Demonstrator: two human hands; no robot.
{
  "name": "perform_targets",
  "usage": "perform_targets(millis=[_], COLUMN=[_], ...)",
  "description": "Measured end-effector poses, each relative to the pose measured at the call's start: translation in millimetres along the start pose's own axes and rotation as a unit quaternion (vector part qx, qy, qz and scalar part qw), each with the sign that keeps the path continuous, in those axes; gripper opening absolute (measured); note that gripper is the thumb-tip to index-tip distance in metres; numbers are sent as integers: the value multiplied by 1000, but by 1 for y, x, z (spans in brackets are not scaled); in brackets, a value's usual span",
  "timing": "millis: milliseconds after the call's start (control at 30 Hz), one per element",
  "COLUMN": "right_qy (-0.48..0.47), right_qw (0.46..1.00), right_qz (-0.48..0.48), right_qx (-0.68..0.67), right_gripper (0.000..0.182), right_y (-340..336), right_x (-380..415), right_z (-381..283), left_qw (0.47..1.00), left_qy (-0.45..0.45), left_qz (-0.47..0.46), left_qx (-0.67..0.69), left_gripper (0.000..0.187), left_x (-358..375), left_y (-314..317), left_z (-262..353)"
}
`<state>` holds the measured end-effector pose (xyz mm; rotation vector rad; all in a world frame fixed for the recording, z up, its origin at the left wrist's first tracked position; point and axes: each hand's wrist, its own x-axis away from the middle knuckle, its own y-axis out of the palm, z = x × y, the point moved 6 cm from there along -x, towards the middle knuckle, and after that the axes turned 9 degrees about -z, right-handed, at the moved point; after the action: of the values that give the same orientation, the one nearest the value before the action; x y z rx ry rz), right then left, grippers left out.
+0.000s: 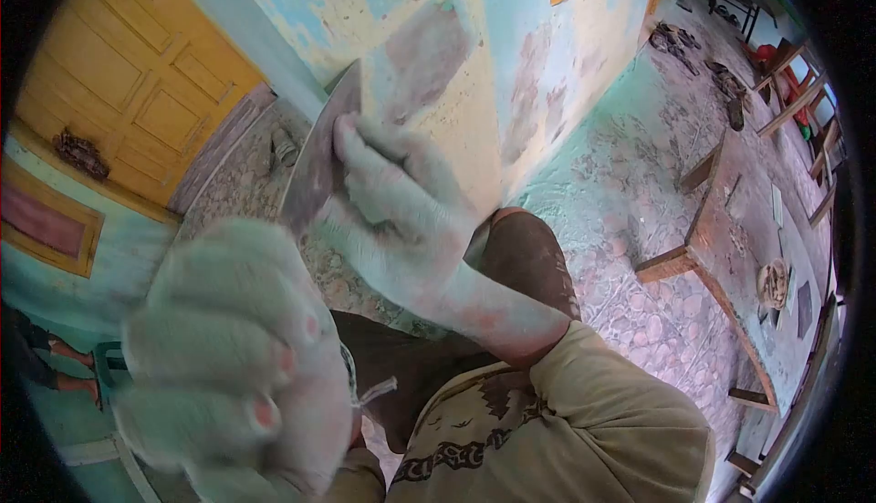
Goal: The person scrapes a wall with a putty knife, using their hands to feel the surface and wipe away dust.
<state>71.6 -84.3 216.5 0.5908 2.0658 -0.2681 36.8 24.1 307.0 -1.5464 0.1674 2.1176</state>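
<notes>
My right hand point(401, 193) is dusted pale green and pinches a thin, flat metal scraper blade point(315, 152) between thumb and fingers. The blade is tilted, its upper corner close to the wall point(438, 147). Blue and cream paint on that wall is worn away, with grey-brown bare patches. Large and blurred in the foreground, my left hand point(224, 357) is closed with curled fingers, also coated in dust. It covers the lower end of the blade from view. Whether anything is inside that fist cannot be seen. A string band point(374, 392) circles the left wrist.
A yellow panelled door point(137, 74) stands at left, above a pebbled floor point(630, 302) covered in dust. On the right is a wooden table point(739, 257) with small items. Footwear point(725, 83) lies farther back. Another person's legs point(68, 366) show at far left.
</notes>
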Motion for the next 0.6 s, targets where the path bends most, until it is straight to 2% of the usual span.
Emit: perform_targets(millis=[133,267,400,600], right_qy=[3,-6,-22,-20], right_qw=[1000,999,999,999], right_qz=[21,41,40,43], right_qx=[1,19,7,-2], right_gripper=[46,49,50,49], right_y=[1,0,-1,-2], right_x=[-1,-2,-5,-5], right_z=[3,12,8,8], left_qw=[1000,998,997,994], left_qy=[-10,-59,-25,-60], left_qz=[-5,-9,-69,-96], left_qx=[13,2,7,-14], left_gripper=[28,27,26,28], left_x=[2,-5,-10,-11], left_y=[6,-2,4,11], left_z=[1,-7,-4,2])
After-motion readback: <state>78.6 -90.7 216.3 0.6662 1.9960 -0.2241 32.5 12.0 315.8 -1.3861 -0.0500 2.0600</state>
